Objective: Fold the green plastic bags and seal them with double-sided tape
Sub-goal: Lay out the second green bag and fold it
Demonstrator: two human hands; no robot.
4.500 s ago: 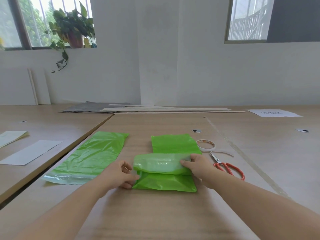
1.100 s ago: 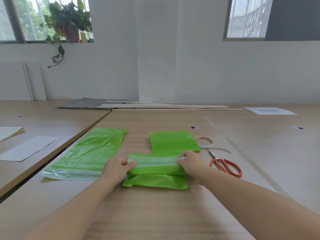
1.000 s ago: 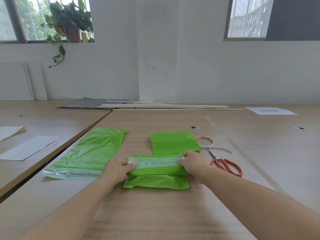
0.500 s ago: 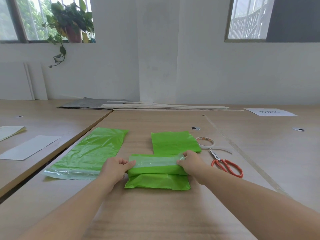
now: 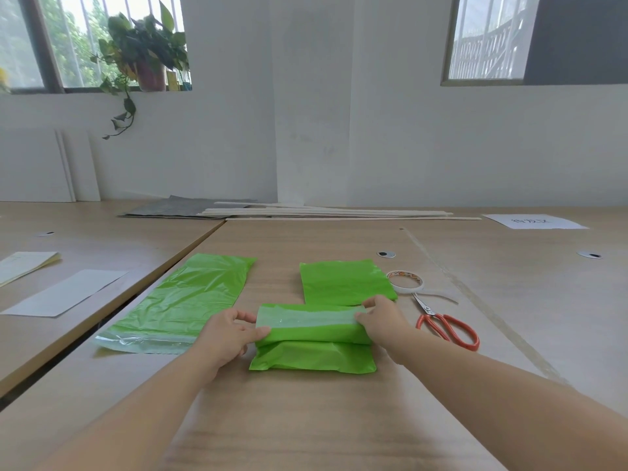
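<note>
A folded green bag (image 5: pixel 312 348) lies on the wooden table in front of me, its pale translucent flap turned over the top. My left hand (image 5: pixel 227 334) pinches the bag's left end and my right hand (image 5: pixel 382 322) pinches its right end. Just behind it lies another folded green bag (image 5: pixel 346 282). To the left, an unfolded green bag (image 5: pixel 183 300) is spread flat. A roll of double-sided tape (image 5: pixel 406 282) with a loose strip sits to the right.
Red-handled scissors (image 5: pixel 448 326) lie right of the bags. White paper sheets (image 5: pixel 64 294) rest on the adjoining table at left, across a gap. Thin wooden strips (image 5: pixel 339 212) and a grey sheet lie along the far wall. Another paper (image 5: pixel 533 222) is at far right.
The flap has been rolled tighter over the folded bag and flattened. Both hands have kept their hold on the bag's ends with only slight shifts.
</note>
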